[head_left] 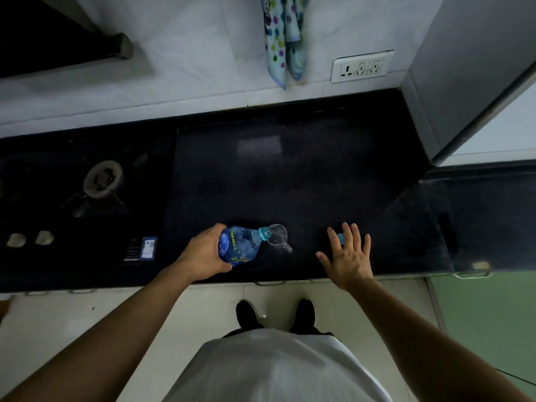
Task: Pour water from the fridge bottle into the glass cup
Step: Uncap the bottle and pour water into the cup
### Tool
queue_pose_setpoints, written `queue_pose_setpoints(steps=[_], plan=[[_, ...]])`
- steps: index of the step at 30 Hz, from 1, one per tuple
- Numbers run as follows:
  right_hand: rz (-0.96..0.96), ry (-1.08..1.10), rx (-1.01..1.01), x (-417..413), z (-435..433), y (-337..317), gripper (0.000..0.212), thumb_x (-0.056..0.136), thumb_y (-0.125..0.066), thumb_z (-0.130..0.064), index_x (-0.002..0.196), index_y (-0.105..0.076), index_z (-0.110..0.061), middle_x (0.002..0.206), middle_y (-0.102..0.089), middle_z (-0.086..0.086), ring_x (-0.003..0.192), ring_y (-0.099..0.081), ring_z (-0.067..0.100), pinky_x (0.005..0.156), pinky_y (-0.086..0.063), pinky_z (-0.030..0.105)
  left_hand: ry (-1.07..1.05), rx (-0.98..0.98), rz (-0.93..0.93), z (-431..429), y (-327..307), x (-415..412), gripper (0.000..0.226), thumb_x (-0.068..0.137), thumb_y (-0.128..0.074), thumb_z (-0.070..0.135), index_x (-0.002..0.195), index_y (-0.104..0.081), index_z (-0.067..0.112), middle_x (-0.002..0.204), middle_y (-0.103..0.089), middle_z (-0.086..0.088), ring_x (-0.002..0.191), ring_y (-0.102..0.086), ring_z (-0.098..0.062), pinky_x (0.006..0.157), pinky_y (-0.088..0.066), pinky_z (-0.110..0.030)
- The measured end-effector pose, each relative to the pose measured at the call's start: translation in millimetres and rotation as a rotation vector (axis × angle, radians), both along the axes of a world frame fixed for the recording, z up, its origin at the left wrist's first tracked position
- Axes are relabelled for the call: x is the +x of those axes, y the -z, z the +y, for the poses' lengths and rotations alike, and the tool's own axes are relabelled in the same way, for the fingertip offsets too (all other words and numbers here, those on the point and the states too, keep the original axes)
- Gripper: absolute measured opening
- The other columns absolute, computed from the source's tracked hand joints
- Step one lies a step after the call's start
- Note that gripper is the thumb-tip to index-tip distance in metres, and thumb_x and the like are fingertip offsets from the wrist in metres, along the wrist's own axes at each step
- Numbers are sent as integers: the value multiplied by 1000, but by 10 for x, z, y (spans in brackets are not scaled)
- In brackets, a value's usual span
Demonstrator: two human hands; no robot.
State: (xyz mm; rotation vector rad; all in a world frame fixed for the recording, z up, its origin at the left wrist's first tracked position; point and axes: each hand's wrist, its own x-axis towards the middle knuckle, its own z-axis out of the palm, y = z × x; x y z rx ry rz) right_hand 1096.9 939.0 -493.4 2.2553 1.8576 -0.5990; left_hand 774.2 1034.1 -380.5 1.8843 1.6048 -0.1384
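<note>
**Hand state.** The left hand (204,252) grasps the fridge bottle (240,245) around its body and holds it tilted to the right. The uncapped neck is at the left rim of the glass cup (278,235), which stands on the near part of the countertop (290,175). The right hand (349,258) is released, with fingers spread and holding nothing. It lies over the blue cap (340,237), right of the cup. Whether water is flowing cannot be told.

**Probable faults**
- The neck is at the rim and not over the centre, so a steeper tilt may send water down the cup's outer wall.
- Neither hand steadies the cup, so a knock from the neck may tip or slide it.
- The thin bottle wall may give under the grip and cause a surge.
- Clear glass on dark stone makes the fill level hard to read, so overfilling is a risk.
- The cup is close to the near edge, so a spill may reach the floor.

**Surroundings.** The surface is dark polished stone. A gas burner (103,178) is at the left. The far wall is white tile with a spotted towel (282,36) and a socket panel (361,66). A grey fridge (464,68) stands at the far right
</note>
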Motion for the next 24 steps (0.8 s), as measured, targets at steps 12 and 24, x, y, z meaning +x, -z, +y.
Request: queue_pose_setpoints(steps=[12,24], plan=[[14,4,4,9,0,9,78,95,-15,-69,158,-4,-25,165,2,18,152,13,36,118,9,58,-13,-4,-4,18,-3,-15,71,58,-89,19,119,-53,26,106,-59,9,97,-62,-12,84,-50,-24],[11,2,-8,5,10,3,78,95,-15,-69,158,-3,-26,165,3,17,151,13,36,118,9,58,-2,-26,-14,40,5,-26,71,57,-89,19,117,-53,28,107,-61,10,97,-64,-11,85,-55,-28]])
